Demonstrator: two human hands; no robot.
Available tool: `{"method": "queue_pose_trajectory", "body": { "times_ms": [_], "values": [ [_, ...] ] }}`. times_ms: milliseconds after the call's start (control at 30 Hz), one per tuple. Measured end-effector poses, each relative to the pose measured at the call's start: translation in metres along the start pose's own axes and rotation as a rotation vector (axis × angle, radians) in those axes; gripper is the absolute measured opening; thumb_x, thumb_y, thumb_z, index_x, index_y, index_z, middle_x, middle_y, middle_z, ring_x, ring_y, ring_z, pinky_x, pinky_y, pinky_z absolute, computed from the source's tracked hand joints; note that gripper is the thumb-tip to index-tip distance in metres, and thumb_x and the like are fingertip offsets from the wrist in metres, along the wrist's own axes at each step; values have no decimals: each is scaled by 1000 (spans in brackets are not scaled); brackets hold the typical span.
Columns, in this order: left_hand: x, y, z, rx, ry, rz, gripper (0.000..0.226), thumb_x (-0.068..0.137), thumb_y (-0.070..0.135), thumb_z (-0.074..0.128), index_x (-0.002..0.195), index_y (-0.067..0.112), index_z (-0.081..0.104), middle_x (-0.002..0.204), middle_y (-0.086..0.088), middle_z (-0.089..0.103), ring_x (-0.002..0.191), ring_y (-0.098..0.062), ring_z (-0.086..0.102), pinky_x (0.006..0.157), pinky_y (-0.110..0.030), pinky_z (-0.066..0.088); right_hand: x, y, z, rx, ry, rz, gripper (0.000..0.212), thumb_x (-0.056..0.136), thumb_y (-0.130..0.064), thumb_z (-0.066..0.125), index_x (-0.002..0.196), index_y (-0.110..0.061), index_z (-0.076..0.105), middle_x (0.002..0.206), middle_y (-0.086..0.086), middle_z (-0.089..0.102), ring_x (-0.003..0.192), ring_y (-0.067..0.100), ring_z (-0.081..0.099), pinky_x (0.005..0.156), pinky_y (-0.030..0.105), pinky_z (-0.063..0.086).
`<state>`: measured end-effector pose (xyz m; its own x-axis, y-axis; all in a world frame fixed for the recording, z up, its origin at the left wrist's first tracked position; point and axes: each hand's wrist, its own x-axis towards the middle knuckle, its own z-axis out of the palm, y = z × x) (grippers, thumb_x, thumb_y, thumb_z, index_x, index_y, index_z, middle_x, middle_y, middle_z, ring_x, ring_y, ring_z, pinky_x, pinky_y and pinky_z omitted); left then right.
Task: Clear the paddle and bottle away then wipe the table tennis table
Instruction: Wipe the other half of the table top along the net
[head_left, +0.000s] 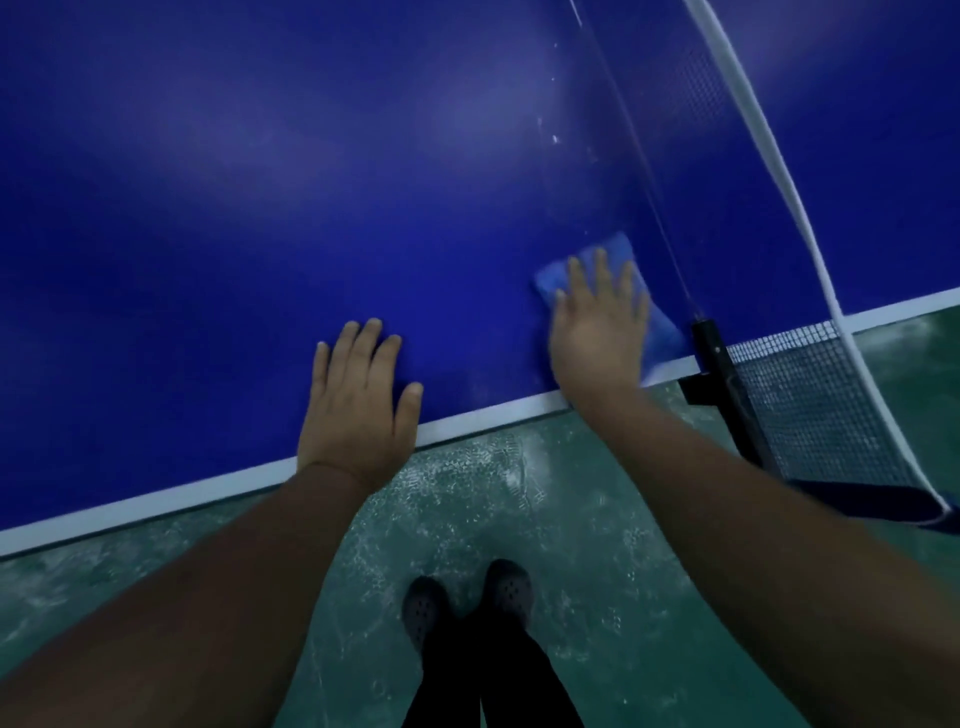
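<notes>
Below us we see a green floor (571, 519), scuffed with pale whitish marks. We note dim, bluish light, with soft pale sheen patches on glossy surfaces. We count no walls or windows within view; only floor shows.

Both hands lie on the table (208, 208) edge — the cloth (618, 254) under the right, beside the net (810, 405).

The blue desk (260, 208), edged with a white line, carries a blue cloth (615, 249) lying flat just beside the net (810, 395), near its front edge, above a green floor (467, 493).
</notes>
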<state>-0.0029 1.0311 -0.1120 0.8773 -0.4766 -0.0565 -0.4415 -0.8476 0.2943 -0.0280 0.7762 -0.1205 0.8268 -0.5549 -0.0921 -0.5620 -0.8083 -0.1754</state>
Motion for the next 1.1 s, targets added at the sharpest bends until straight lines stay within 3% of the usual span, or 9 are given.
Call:
{"method": "queue_pose_trajectory", "body": {
  "times_ms": [100, 200, 367, 500, 600, 733, 900, 1000, 1100],
  "values": [
    [0, -2, 6, 45, -4, 15, 62, 96, 45, 29, 141, 6, 48, 155, -14, 35, 149, -32, 20, 122, -55, 10, -36, 24, 1, 11, 17, 140, 52, 106, -39, 28, 156, -23, 29, 166, 3, 15, 152, 31, 7, 122, 50, 5],
    [1, -2, 7, 42, -6, 14, 60, 96, 43, 30, 139, 5, 48, 154, -16, 36, 148, -34, 21, 121, -57, 11, -19, -13, 5, 54, -9, 181, 53, 106, -39, 25, 157, -24, 23, 167, 3, 8, 153, 32, 2, 121, 50, 0],
    [1, -1, 6, 26, -4, 31, 60, 95, 41, 33, 138, 2, 50, 153, -19, 37, 147, -36, 23, 120, -59, 10, -14, -29, 7, 0, -81, -157, 51, 107, -37, 28, 156, -21, 28, 166, 3, 13, 153, 30, 4, 122, 49, 4],
    [3, -3, 4, 43, -56, 29, 62, 96, 44, 31, 140, 4, 48, 155, -18, 35, 148, -35, 19, 120, -59, 10, -22, 19, -2, -6, -47, -3, 51, 107, -37, 31, 155, -20, 32, 165, 4, 16, 153, 29, 6, 123, 47, 5],
    [3, -2, 3, 50, -72, 37, 62, 96, 46, 31, 140, 6, 47, 155, -17, 35, 149, -34, 19, 120, -59, 11, -15, -8, 3, 44, -33, 111, 54, 106, -41, 29, 156, -22, 28, 166, 3, 12, 153, 28, 2, 123, 46, 1],
    [4, -4, -2, -51, -66, 42, 61, 96, 46, 31, 141, 8, 46, 156, -15, 33, 149, -31, 18, 122, -55, 7, -38, -66, 10, 77, -54, -136, 53, 105, -42, 37, 153, -20, 36, 164, 4, 22, 152, 31, 10, 121, 49, 6],
    [-7, -41, -29, -485, -12, 49, 56, 96, 36, 32, 137, 4, 51, 153, -12, 37, 145, -26, 25, 123, -50, 6, -111, -83, 4, 234, -115, -314, 33, 100, -17, 57, 132, -11, 62, 148, 5, 49, 146, 27, 31, 118, 42, 21],
    [-18, -99, -53, -456, 48, -49, 55, 94, 35, 33, 135, 3, 53, 150, -13, 39, 144, -26, 27, 123, -49, 5, -105, -95, -30, 632, -207, -38, 15, 100, -14, 56, 105, -12, 70, 110, 2, 72, 111, 19, 64, 90, 10, 41],
    [-27, -153, -74, -364, 68, -147, 55, 94, 35, 34, 135, 2, 53, 149, -15, 39, 144, -29, 28, 123, -49, 3, -59, -103, -76, 1026, -505, 173, 17, 101, -33, 55, 101, -26, 71, 95, -9, 75, 84, 7, 70, 66, 14, 52]
  ]
}}
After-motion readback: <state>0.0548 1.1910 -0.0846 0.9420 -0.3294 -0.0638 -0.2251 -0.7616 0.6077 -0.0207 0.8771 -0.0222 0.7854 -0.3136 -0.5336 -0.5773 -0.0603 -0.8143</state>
